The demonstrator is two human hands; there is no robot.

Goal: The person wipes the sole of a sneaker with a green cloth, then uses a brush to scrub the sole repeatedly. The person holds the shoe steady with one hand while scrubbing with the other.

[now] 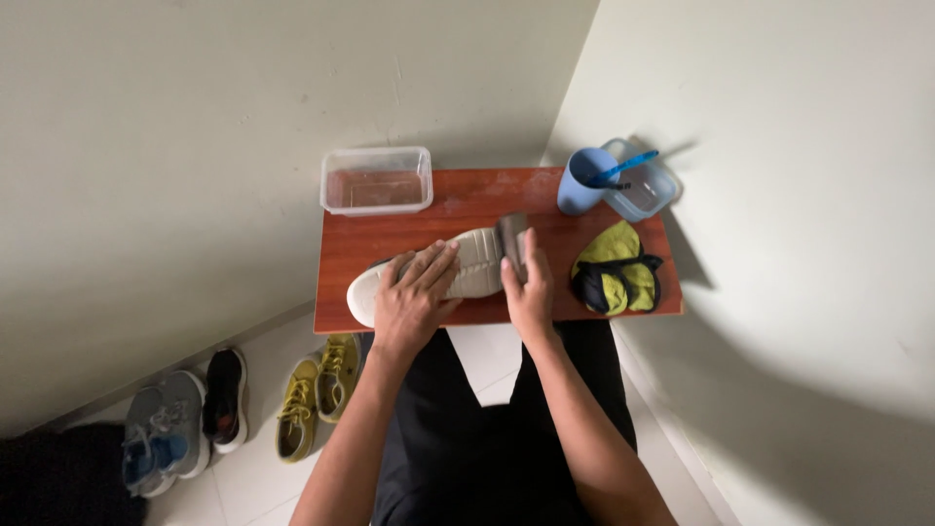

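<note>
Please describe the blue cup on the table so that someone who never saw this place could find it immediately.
Look at the reddish wooden table in the corner of the pale walls, then at its far right corner. There the blue cup stands upright, touching a clear plastic container. It is the only opaque blue vessel, and a blue-handled brush sticks out of it.

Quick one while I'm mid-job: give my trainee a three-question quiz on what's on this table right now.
1. True or false: the left hand lies flat on the upturned shoe.
2. What does the right hand hold against the sole: A) grey brush B) sponge C) spoon?
3. Which container stands at the table's back left edge?

Key: 1 true; 2 A; 3 the clear plastic tub.
</note>
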